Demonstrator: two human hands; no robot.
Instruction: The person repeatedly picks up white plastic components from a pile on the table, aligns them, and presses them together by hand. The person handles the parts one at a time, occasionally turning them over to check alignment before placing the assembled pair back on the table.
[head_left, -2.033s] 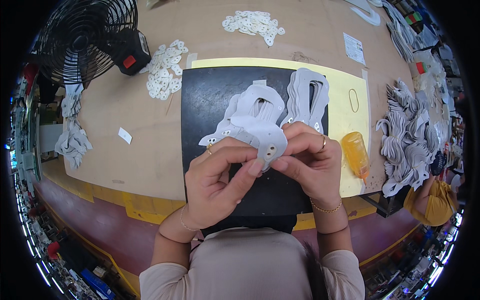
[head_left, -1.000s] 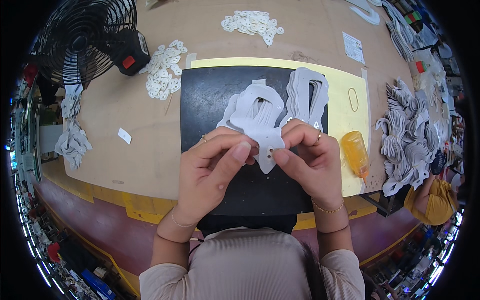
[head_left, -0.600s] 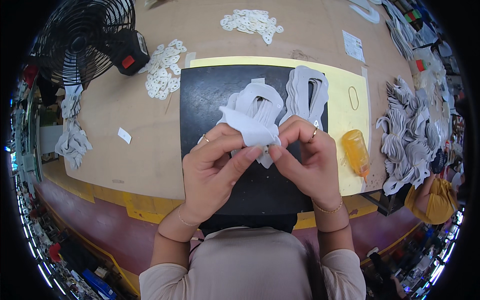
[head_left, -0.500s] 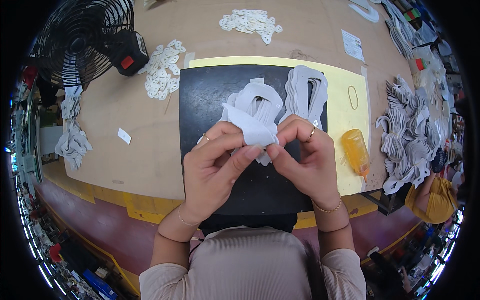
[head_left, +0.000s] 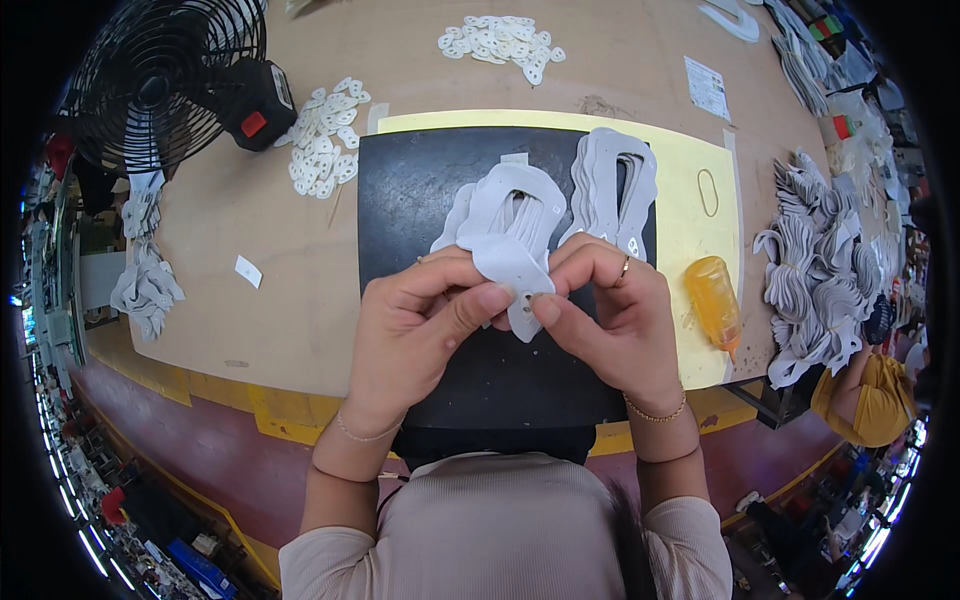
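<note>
Over the black mat [head_left: 490,390], my left hand [head_left: 412,322] and my right hand [head_left: 622,325] pinch the near end of a pale grey piece [head_left: 508,262] that looks like a shoe-upper part. Its band is folded across. Small holes show in the tip between my thumbs. My left thumb presses from the left and my right thumb from the right; the fingertips behind are hidden. Directly beyond lies a pile of like grey pieces [head_left: 540,190], each with a long opening. Farther right, past my right hand, lies a second stack of grey pieces [head_left: 590,185].
Right of the mat, a yellow glue bottle [head_left: 712,302] and a rubber band [head_left: 708,192] lie on yellow sheet [head_left: 690,260]. Small white holed pieces [head_left: 325,145] are heaped far left, more [head_left: 500,45] at the back. A black fan [head_left: 160,90] stands left; grey bundles [head_left: 820,270] lie right.
My left hand has shifted slightly left and down, its thumb moving away from the right thumb. The piece's holed tip, mostly covered before, now shows between my thumbs.
</note>
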